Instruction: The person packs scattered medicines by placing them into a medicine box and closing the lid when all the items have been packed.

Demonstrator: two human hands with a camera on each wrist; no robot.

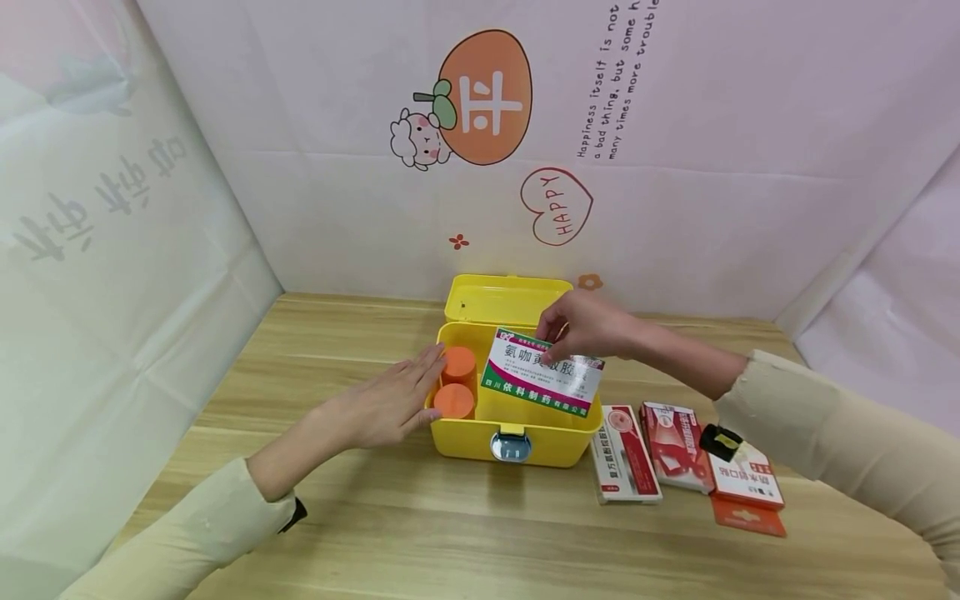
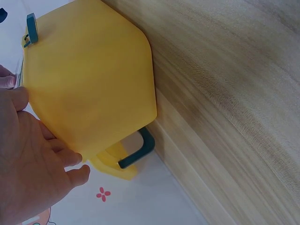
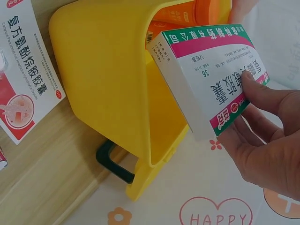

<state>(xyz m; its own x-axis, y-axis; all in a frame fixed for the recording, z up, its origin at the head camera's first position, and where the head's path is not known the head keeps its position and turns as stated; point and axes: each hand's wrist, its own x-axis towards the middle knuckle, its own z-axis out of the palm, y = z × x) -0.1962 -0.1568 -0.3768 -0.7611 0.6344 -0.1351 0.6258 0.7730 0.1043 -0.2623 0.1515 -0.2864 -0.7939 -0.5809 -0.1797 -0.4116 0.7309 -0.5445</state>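
My right hand pinches a white, green and magenta medicine box between thumb and fingers. It holds this box tilted over the opening of a yellow storage box, whose lid stands raised at the back. In the right wrist view the medicine box overlaps the yellow box's mouth. My left hand rests with extended fingers along the left rim; in the left wrist view those fingers lie at the edge. Two orange-capped bottles stand inside on the left, close to that hand.
Right of the yellow box, several medicine packs lie on the wooden table: a white and red one, a red one and a white and orange one. Behind hangs a printed white cloth. A dark handle juts from the yellow box.
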